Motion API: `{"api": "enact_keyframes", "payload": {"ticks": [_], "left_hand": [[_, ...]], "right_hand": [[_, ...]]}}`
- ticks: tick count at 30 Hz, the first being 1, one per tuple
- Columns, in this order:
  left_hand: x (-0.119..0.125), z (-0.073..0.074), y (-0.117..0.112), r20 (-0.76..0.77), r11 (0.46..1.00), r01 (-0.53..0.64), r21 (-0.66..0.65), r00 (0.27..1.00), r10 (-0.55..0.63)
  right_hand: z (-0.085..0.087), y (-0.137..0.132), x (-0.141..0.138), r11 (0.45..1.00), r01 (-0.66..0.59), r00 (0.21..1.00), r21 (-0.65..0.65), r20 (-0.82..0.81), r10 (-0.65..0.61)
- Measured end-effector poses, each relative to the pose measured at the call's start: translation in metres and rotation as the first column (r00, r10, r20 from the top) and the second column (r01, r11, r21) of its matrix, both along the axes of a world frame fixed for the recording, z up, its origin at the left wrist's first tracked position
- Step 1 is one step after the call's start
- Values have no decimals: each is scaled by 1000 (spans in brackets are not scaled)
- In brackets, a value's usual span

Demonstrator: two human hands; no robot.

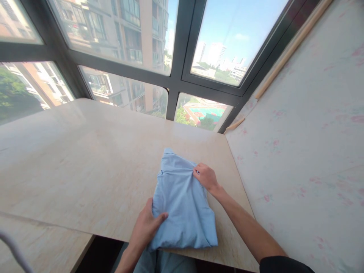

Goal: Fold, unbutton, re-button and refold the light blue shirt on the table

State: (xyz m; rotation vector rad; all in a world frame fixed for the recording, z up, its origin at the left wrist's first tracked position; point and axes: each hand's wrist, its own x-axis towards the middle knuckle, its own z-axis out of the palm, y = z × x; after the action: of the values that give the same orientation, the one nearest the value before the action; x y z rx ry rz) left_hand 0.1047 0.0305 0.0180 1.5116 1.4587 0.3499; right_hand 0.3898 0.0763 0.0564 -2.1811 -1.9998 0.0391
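Observation:
A folded light-blue garment [183,208] lies on the marble-patterned counter, its near edge close to the front rim. Whether it is a shirt or trousers I cannot tell. With a closed pinch, my right hand [205,176] grips its upper right edge, and creases run from there across the cloth. My left hand [148,223] holds the lower left side, thumb lying on top and the other fingers mostly hidden along the edge. The narrow far end of the garment points toward the window.
The counter [71,163] stretches left to dark-framed windows [182,81]. A wall with floral paper [298,151] rises close on the right. At the lower left are a lower ledge [42,237] and a pale curved cable-like thing [14,250]. My legs [165,262] are under the front edge.

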Motion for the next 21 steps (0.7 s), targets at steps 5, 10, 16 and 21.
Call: {"api": "enact_keyframes", "payload": {"ticks": [5, 10, 16, 21], "left_hand": [[4, 8, -3, -40, 1000, 26, -10, 999, -27], [2, 10, 1, -23, 999, 29, -24, 999, -30], [4, 11, 34, 105, 997, -2, -73, 994, 10], [24, 14, 78, 222, 989, -146, 8, 965, 141]], "right_hand": [[3, 4, 15, 986, 97, 995, -139, 19, -95], [-5, 7, 15, 979, -60, 983, -195, -181, 24], [-2, 25, 19, 1000, 15, 903, 3, -430, -12], [0, 54, 4, 996, -85, 887, 18, -454, 84]]}}
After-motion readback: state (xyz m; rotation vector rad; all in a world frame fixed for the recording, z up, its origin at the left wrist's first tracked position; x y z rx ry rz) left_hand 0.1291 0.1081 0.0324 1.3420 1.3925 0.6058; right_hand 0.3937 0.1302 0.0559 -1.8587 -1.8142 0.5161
